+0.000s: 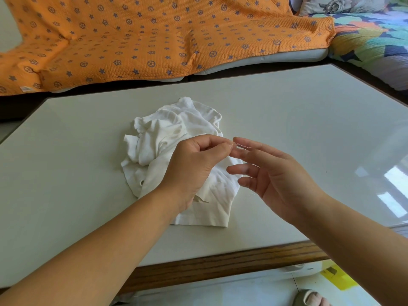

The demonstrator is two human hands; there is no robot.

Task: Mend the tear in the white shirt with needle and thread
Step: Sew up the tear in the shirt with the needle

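One orange blanket (141, 38), quilted and printed with blue stars and wheel marks, is lying across the couch (287, 57). Its one small sewn tag (25, 89) is too blurred to read. One glossy pale tabletop (309, 120) with a wooden front edge is carrying one white shirt (176, 133), which is sitting soft and crumpled in a heap at the middle. The left hand (194, 164) is hovering over the shirt, its fingers (227, 149) pinching one thin pale thread (242, 146). Just beside it, the right hand (278, 175) is spreading its fingers straight and loose.
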